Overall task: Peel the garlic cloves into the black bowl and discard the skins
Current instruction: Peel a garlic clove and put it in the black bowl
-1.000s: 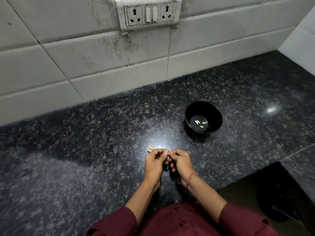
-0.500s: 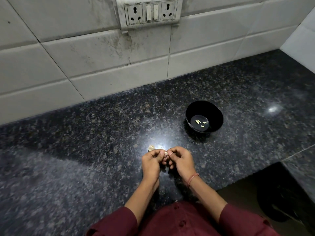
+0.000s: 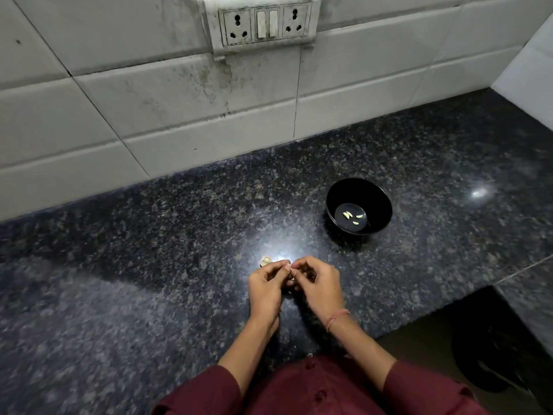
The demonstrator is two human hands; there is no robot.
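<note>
A: Leftmost?
B: Loose garlic piece (image 3: 265, 260) on counter (image 3: 149, 235), just beside left hand (image 3: 266, 290).
A: Hands?
B: Left and right hand (image 3: 318, 287) together, both pinching one garlic clove (image 3: 292, 275), mostly hidden. Farther right: black bowl (image 3: 380, 202), peeled cloves (image 3: 354, 217) inside.

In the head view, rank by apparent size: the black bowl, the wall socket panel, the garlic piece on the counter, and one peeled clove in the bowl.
1. socket panel
2. black bowl
3. garlic piece on the counter and peeled clove: about alike, too small to rank.
</note>
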